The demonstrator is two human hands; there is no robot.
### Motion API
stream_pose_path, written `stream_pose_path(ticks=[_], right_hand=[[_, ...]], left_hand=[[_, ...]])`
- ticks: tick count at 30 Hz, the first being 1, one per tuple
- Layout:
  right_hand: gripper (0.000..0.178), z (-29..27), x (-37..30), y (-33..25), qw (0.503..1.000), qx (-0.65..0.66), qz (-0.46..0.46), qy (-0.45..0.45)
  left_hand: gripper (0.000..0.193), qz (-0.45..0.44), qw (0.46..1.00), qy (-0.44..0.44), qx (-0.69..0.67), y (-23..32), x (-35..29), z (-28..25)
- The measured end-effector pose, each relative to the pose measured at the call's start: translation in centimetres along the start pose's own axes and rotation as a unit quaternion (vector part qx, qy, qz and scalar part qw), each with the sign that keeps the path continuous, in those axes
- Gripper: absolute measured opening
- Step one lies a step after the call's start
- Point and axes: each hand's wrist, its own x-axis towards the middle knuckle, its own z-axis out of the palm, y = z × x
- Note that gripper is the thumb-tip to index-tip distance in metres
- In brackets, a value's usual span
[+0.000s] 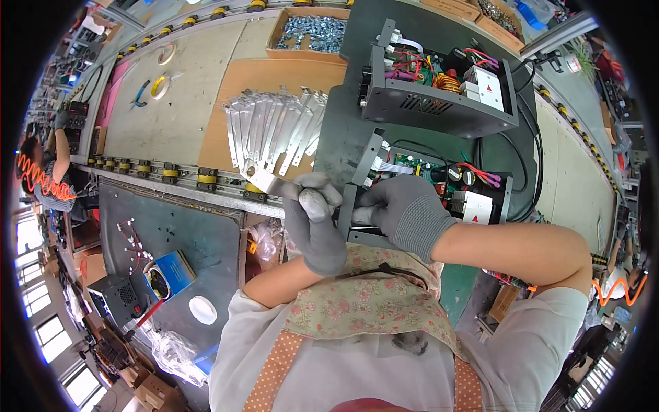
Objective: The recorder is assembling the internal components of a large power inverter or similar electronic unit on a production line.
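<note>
My left hand (317, 223), in a grey glove, is closed around a flat silvery metal piece (266, 180) with a round hole near its far end. That end reaches over the lower edge of a fan of metal strips (274, 127). My right hand (406, 211), also gloved, has its fingers curled in behind the front panel of the nearer dark metal chassis (357, 168); whatever they grip is hidden. Green circuit board, red and purple wires and a white block (472, 206) show in this chassis. Beyond it stands a similar open chassis (439, 113).
A cardboard box of small metal parts (309, 34) sits at the back. Tape rings (159, 87) lie on the bench at left. Black cables (528, 151) hang at the right of the chassis. On a lower left table are a blue box (173, 273) and a white disc (202, 310).
</note>
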Motion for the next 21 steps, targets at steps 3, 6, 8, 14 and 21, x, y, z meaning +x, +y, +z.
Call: stream_pose_path(ticks=[3,6,8,14,21], right_hand=[[0.028,-0.4,0.1,-0.4,0.999,-0.01,0.036,-0.03],[0.031,-0.1,0.1,-0.4,0.998,0.011,0.054,-0.019],[0.029,0.0,0.2,-0.2,0.998,0.037,0.049,-0.014],[0.023,0.3,0.7,0.7,0.997,0.068,0.035,-0.006],[0.024,-0.3,0.5,-0.2,0.996,0.036,0.056,-0.056]], left_hand=[[0.026,0.004,1.0,0.005,0.003,0.0,0.0,-0.3],[0.025,0.003,0.999,-0.036,0.004,0.0,0.3,-0.7],[0.024,-0.002,1.0,-0.02,0.001,0.1,0.2,-0.5],[0.025,-0.003,0.999,-0.044,-0.011,0.1,0.5,-0.5],[0.028,0.046,0.998,-0.046,0.01,-0.5,0.8,-0.6]])
